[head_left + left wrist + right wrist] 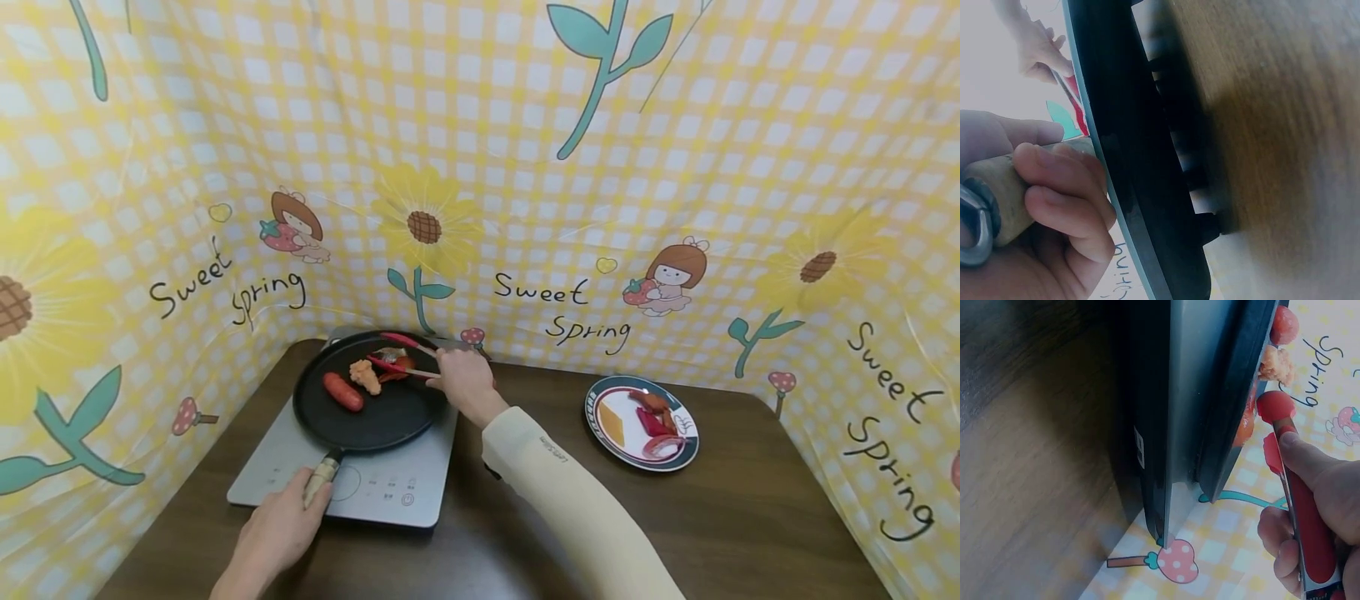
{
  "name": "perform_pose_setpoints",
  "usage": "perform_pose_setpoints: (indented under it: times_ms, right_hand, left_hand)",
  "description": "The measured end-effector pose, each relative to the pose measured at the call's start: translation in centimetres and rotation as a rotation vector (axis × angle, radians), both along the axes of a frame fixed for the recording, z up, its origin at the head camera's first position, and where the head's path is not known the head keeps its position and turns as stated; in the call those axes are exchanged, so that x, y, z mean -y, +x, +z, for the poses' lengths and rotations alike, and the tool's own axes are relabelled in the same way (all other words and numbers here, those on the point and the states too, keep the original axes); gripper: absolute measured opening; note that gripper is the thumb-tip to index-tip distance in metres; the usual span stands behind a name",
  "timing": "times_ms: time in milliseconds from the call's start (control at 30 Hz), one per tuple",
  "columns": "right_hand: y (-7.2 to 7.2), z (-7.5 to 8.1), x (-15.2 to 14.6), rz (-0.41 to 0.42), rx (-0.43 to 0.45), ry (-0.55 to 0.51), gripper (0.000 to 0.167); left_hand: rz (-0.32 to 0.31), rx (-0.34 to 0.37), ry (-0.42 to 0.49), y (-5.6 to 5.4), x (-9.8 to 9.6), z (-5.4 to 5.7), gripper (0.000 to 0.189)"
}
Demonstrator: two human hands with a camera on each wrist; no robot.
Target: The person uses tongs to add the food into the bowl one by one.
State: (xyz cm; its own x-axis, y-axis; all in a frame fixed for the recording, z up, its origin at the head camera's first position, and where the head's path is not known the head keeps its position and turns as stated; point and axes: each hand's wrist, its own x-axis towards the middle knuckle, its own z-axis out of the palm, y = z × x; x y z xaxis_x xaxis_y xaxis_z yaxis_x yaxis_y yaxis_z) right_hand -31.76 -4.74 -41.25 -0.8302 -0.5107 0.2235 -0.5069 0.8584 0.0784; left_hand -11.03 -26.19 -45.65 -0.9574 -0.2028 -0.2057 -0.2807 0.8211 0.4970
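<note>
the right hand's (471, 382) fingers grip one pair of tongs (1309, 525), long axis and two red tips (1275, 407) pointing left over one black pan (390, 423) on a cooktop (262, 458); the left hand's (276, 529) fingers curl round the pan's handle (324, 477), which points back toward the person; inside, one sausage (343, 392) slants beside one fried piece (366, 377)

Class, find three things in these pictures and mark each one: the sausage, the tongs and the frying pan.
Sausage (343, 392): head view, middle of its upper side.
Tongs (1305, 511): right wrist view, red part of one arm.
Frying pan (396, 419): head view, bare cooking surface.
</note>
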Motion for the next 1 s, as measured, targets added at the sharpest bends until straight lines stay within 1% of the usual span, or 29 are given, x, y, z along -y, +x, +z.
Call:
perform_pose_setpoints:
  times_ms: [133,300,367,500,600,733,833,1000]
  right_hand:
    - [0.2,0.2,-0.9,-0.013,-0.014,-0.001,0.048]
    - [1.0,1.1,-2.4,-0.019,-0.016,0.018,0.057]
    - [1.5,1.4,-3.1,-0.019,-0.018,0.008,0.058]
    - [2.5,2.3,-4.4,-0.013,-0.013,-0.036,0.053]
    - [3.1,2.6,-5.5,-0.011,-0.037,-0.051,0.054]
    - [3.8,2.6,-7.0,0.004,-0.076,-0.086,0.056]
    - [4.4,2.5,-8.3,0.007,-0.064,-0.132,0.052]
    - [5.2,2.4,-10.8,-0.043,-0.025,-0.173,0.056]
  left_hand:
    - [-0.005,0.007,0.010,-0.1,-0.2,-0.1,0.059]
    - [-0.018,0.007,0.006,-0.1,-0.2,-0.2,0.059]
    - [-0.020,0.007,0.002,-0.1,-0.2,-0.3,0.060]
    - [-0.021,0.008,0.002,-0.2,-0.2,-0.4,0.059]
    - [-0.023,0.004,0.008,-0.3,-0.2,-0.5,0.059]
    - [-0.028,0.006,0.000,-0.4,-0.1,-0.4,0.061]
    - [-0.026,0.014,-0.014,-0.5,0.0,-0.3,0.065]
    - [-0.025,0.011,-0.023,-0.5,0.2,-0.2,0.068]
